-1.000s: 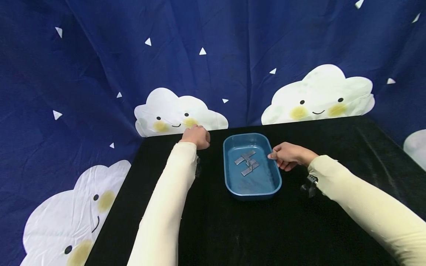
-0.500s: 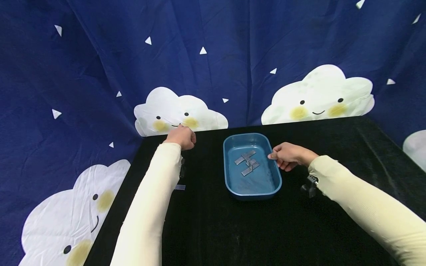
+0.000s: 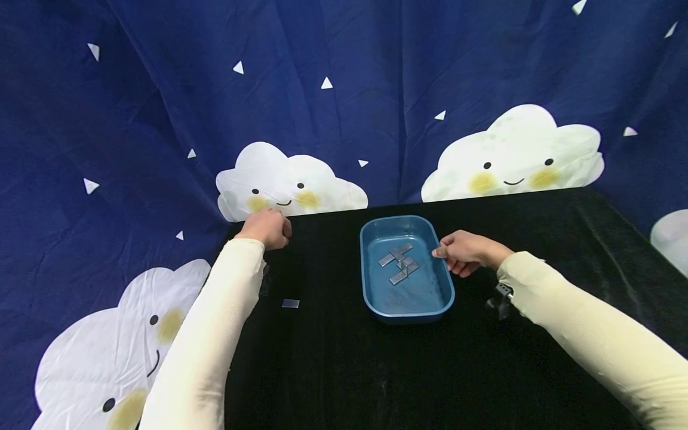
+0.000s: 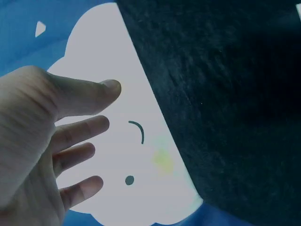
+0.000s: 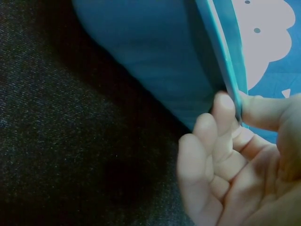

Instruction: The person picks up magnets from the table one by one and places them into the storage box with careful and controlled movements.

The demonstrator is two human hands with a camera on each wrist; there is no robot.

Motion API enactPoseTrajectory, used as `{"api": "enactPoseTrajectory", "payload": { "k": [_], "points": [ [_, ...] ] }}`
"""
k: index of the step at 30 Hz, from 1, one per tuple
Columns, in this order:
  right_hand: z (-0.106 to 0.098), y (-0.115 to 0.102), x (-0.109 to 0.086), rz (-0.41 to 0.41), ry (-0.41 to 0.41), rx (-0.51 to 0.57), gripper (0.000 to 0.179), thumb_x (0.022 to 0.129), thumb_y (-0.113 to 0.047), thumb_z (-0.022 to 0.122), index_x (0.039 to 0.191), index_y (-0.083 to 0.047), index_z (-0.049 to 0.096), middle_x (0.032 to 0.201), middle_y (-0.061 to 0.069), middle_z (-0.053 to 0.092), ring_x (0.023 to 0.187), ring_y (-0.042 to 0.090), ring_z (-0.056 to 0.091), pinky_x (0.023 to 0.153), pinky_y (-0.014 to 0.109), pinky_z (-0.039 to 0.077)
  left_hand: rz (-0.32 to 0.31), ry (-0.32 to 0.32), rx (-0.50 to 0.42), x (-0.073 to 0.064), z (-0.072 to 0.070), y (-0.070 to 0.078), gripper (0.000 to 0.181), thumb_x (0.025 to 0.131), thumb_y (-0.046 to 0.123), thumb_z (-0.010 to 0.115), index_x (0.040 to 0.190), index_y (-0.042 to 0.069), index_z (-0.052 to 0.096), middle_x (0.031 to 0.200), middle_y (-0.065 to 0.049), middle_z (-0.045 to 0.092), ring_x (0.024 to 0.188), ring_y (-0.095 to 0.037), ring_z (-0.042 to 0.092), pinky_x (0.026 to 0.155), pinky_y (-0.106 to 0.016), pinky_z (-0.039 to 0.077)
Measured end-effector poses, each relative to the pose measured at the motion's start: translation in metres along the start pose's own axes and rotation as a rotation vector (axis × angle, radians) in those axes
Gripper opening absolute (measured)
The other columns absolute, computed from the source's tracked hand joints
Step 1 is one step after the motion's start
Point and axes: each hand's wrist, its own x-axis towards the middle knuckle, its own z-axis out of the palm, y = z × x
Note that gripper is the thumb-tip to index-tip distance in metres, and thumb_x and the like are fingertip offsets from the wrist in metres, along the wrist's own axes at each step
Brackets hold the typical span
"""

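A blue plastic basin (image 3: 407,312) stands on the black cloth. Inside it, several flat grey rectangular pieces (image 3: 399,257) lie overlapping in a loose cluster. My right hand (image 3: 465,252) pinches the basin's right rim; in the right wrist view the thumb is inside the rim (image 5: 221,42) and the fingertips press on the outer wall. Over the far left part of the cloth is my left hand (image 3: 267,228), apart from the basin. The left wrist view shows its thumb and fingers loosely bent with nothing between them. One more grey rectangular piece (image 3: 290,303) lies flat on the cloth near the left forearm.
Black cloth (image 3: 344,370) covers the table. Its far edge meets a blue curtain (image 3: 344,119) printed with white clouds and small triangles, which also hangs along the left side. A small dark device (image 3: 501,300) is strapped at the right wrist.
My left hand has moved left, away from the basin. The lone grey piece, earlier hidden by the left sleeve, has come into view. Right hand and basin have stayed put.
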Motion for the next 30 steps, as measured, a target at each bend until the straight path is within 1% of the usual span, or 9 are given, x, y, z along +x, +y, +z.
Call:
{"api": "enactPoseTrajectory", "payload": {
  "k": [3,5,9,12,15,19,23,25,30],
  "points": [
    [0.0,0.001,0.0,-0.001,0.009,0.0,0.024,0.1,-0.034,0.052,0.09,-0.013,0.057,0.077,0.001,0.061,0.069,0.015,0.06,0.066,0.029,0.054,0.075,0.041,0.066,-0.007,0.004,0.001,0.017,0.081,0.013,0.07,0.096,0.012,0.078,0.107,-0.01,0.071,0.108,-0.033,0.059,0.095,-0.049,0.048],
    [0.0,0.001,0.0,-0.006,0.013,-0.001,0.024,0.1,-0.033,0.051,0.09,-0.013,0.057,0.077,0.001,0.061,0.07,0.016,0.06,0.066,0.028,0.054,0.111,0.056,0.081,-0.013,0.007,0.002,0.015,0.082,0.013,0.071,0.096,0.012,0.077,0.108,-0.01,0.07,0.107,-0.033,0.06,0.093,-0.049,0.049],
    [0.001,0.002,0.001,-0.012,0.021,-0.005,0.024,0.1,-0.034,0.051,0.09,-0.013,0.057,0.078,0.002,0.061,0.071,0.016,0.06,0.066,0.029,0.054,0.139,0.056,0.06,-0.025,0.016,0.001,0.015,0.085,0.014,0.071,0.099,0.012,0.076,0.113,-0.009,0.069,0.108,-0.031,0.062,0.09,-0.049,0.051],
    [0.002,0.002,0.002,-0.011,0.019,-0.004,0.024,0.1,-0.034,0.051,0.091,-0.013,0.057,0.079,0.001,0.061,0.071,0.016,0.061,0.066,0.029,0.054,0.131,0.041,0.021,-0.035,0.026,-0.004,0.017,0.087,0.015,0.071,0.103,0.012,0.074,0.114,-0.008,0.068,0.104,-0.029,0.065,0.089,-0.048,0.053],
    [0.001,0.002,0.0,-0.003,0.02,0.002,0.024,0.101,-0.034,0.051,0.091,-0.013,0.057,0.078,0.001,0.061,0.07,0.016,0.061,0.066,0.029,0.054,0.127,0.032,-0.024,-0.044,0.038,-0.009,0.019,0.087,0.015,0.071,0.105,0.011,0.074,0.111,-0.007,0.068,0.095,-0.024,0.066,0.087,-0.045,0.055],
    [0.001,0.0,0.0,0.005,0.016,0.009,0.024,0.101,-0.034,0.05,0.092,-0.013,0.056,0.078,0.001,0.06,0.07,0.015,0.061,0.066,0.028,0.054,0.12,0.016,-0.07,-0.057,0.055,-0.018,0.02,0.087,0.015,0.071,0.107,0.012,0.073,0.107,-0.005,0.068,0.091,-0.02,0.067,0.085,-0.044,0.056],
    [0.001,-0.001,0.0,-0.001,0.003,0.02,0.024,0.101,-0.034,0.05,0.093,-0.012,0.056,0.078,0.001,0.06,0.07,0.015,0.061,0.066,0.028,0.054,0.1,-0.007,-0.114,-0.067,0.075,-0.025,0.021,0.086,0.015,0.072,0.107,0.012,0.072,0.108,-0.004,0.068,0.095,-0.021,0.067,0.087,-0.045,0.056],
    [0.001,0.0,0.001,-0.004,-0.004,0.018,0.025,0.101,-0.034,0.049,0.094,-0.011,0.056,0.078,0.001,0.06,0.069,0.015,0.061,0.066,0.028,0.054,0.101,-0.016,-0.137,-0.071,0.083,-0.027,0.021,0.086,0.014,0.072,0.107,0.012,0.072,0.109,-0.005,0.068,0.097,-0.022,0.068,0.087,-0.046,0.055],
    [0.001,0.0,0.001,-0.005,-0.01,0.017,0.025,0.102,-0.033,0.047,0.097,-0.01,0.056,0.079,0.001,0.06,0.071,0.015,0.061,0.067,0.029,0.055,0.112,-0.007,-0.179,-0.076,0.102,-0.029,0.019,0.086,0.016,0.073,0.104,0.013,0.073,0.114,-0.006,0.068,0.104,-0.025,0.066,0.09,-0.048,0.054]
  ]
}}
